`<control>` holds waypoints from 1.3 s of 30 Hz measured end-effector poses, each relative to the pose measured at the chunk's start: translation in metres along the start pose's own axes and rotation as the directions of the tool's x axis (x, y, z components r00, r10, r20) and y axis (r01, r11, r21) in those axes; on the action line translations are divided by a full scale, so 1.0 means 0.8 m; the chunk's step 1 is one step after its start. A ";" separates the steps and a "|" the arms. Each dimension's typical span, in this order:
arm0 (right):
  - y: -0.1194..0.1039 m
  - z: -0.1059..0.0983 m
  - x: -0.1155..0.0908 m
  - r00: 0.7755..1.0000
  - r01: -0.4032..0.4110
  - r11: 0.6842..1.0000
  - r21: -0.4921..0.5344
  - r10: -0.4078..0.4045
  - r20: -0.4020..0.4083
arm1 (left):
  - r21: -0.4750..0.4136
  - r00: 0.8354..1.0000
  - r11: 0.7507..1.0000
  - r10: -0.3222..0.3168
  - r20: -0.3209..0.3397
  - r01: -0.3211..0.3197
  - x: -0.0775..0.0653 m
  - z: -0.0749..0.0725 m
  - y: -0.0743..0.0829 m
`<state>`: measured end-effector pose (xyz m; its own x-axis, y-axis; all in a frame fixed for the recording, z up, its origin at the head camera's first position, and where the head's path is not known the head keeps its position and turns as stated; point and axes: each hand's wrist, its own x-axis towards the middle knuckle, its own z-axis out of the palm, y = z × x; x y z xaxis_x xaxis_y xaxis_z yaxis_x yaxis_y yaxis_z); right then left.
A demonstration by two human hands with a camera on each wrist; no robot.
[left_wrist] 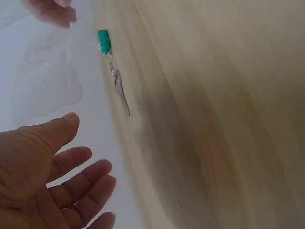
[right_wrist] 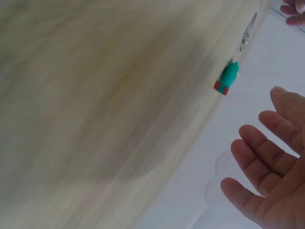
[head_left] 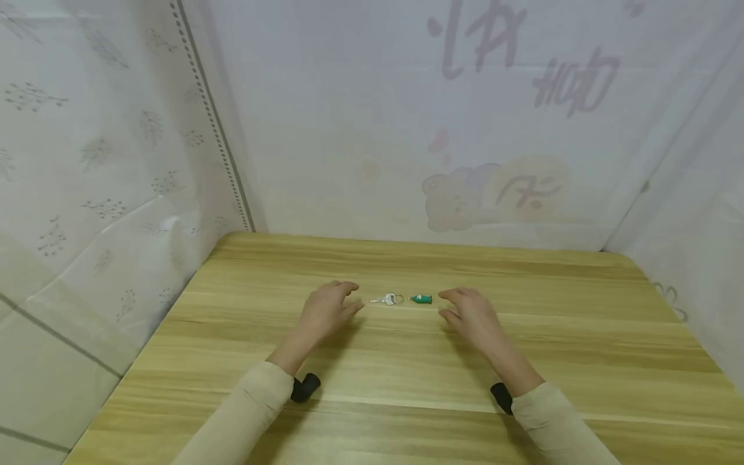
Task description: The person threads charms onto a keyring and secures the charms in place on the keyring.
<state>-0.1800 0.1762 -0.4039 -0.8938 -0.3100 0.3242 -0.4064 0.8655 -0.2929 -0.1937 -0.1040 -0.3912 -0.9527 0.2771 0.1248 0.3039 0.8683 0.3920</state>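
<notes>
Two small things lie in a row on the wooden table. One is a silver key (head_left: pixel 383 299) with a ring (head_left: pixel 398 299) at its right end. Just right of it is a small green figure (head_left: pixel 422 299), like a keychain charm, with red at its base in the right wrist view. My left hand (head_left: pixel 328 310) hovers left of the key, fingers loosely bent and holding nothing. On the other side my right hand (head_left: pixel 473 314) hovers near the green figure (right_wrist: pixel 229 75), relaxed and apart from it. The key (left_wrist: pixel 120 89) also shows in the left wrist view.
The wooden table (head_left: pixel 395 374) has its far edge against a pale printed curtain (head_left: pixel 349 129). Another curtain (head_left: pixel 99 168) with plant prints hangs on the left, and white cloth (head_left: pixel 697 213) hangs on the right. Black wrist devices (head_left: pixel 306 387) show under both cuffs.
</notes>
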 end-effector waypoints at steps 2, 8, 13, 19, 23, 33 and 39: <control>-0.001 0.005 0.006 1.000 -0.004 1.000 0.018 0.004 0.015 | -0.032 1.000 0.999 -0.010 0.014 0.010 0.008 0.006 0.004; -0.004 0.016 0.025 0.998 -0.026 0.998 0.054 0.022 0.063 | -0.073 0.998 0.997 0.002 0.056 0.002 0.033 0.024 0.017; -0.007 0.026 0.039 0.995 -0.021 0.999 0.049 0.016 0.101 | -0.079 0.996 0.997 0.028 0.090 -0.021 0.050 0.036 0.027; -0.008 0.038 0.048 0.990 -0.042 0.998 0.040 0.037 0.134 | -0.037 0.991 0.999 0.020 0.134 -0.015 0.064 0.043 0.036; -0.007 0.043 0.050 0.989 -0.043 0.998 0.051 0.035 0.147 | -0.041 0.987 0.999 -0.005 0.160 0.012 0.069 0.045 0.039; -0.008 0.051 0.058 0.985 -0.038 0.998 0.054 0.028 0.169 | -0.089 0.975 0.996 -0.008 0.221 0.028 0.076 0.053 0.039; -0.009 0.054 0.063 0.982 -0.043 0.998 0.055 0.032 0.187 | -0.108 0.971 0.994 0.006 0.240 0.020 0.078 0.055 0.042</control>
<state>-0.2299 0.1373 -0.4241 -0.9262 -0.3499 0.1407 -0.3771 0.8549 -0.3562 -0.2431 -0.0391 -0.4105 -0.9229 0.3732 -0.0952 0.2828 0.8243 0.4905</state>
